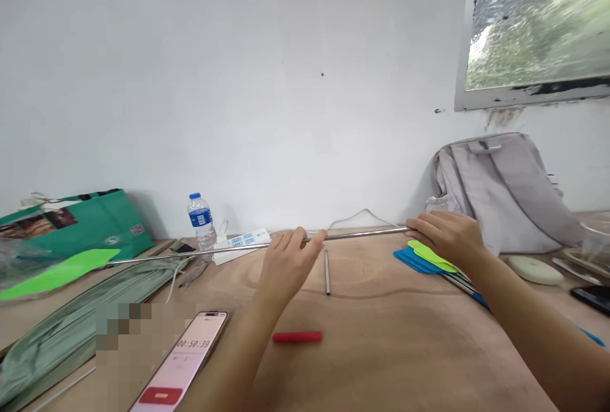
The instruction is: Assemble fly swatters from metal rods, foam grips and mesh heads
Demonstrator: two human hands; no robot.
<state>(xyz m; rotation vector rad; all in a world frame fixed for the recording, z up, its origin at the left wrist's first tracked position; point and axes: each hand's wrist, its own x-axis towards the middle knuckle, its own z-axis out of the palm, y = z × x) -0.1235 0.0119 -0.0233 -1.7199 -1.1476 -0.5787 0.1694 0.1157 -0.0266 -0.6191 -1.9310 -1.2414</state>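
A long thin metal rod (238,248) stretches nearly level above the table, and at its far left end is a flat bright-green head (61,274), like an extended fly swatter. My left hand (290,260) is closed round the rod near the middle of the view, its thumb along it. My right hand (445,235) grips the rod's right end. Below the rod, between my hands, lies a short metal tube (327,273). A red stick-like handle (297,337) rests nearer to me. Beside my right hand lie a yellow-green swatter head (431,255) and a blue swatter head (415,262).
A phone (183,361) with a running timer lies front left, near green-grey cloth (95,301). Behind are a green bag (105,221), a water bottle (201,220) and a white power strip (242,243). A grey backpack (505,196) leans on the wall at right, behind a pale rounded case (534,269).
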